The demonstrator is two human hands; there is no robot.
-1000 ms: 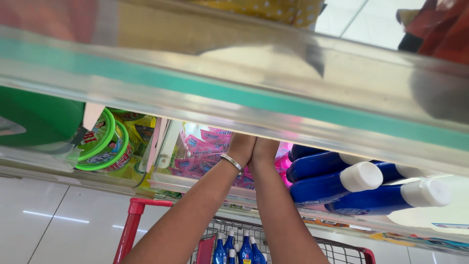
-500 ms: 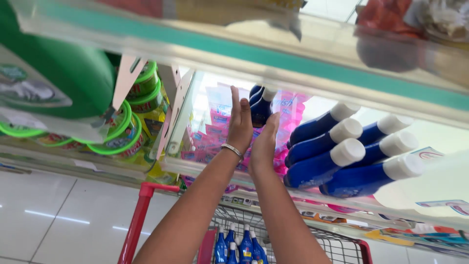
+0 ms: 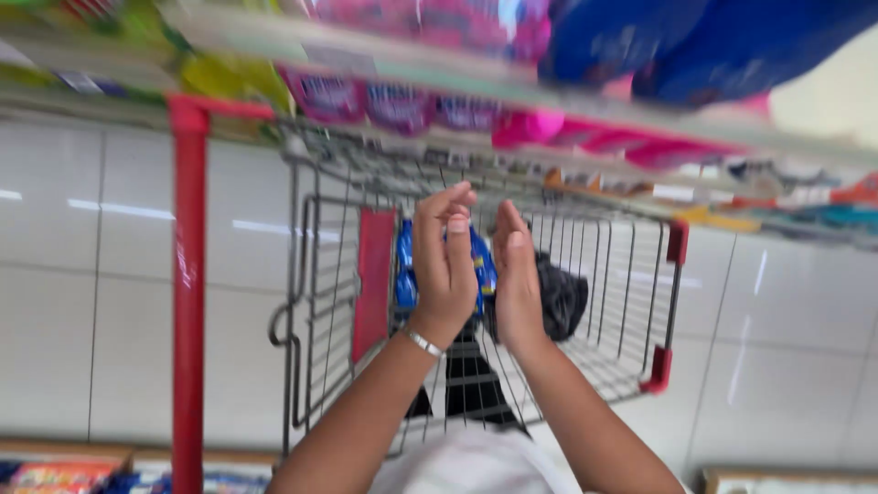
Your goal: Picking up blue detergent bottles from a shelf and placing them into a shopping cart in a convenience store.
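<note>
hands [image 3: 480,265] over wire cart [image 3: 594,302], white tiled floor [image 3: 91,302], shelf [image 3: 549,101] of bright packages
</note>
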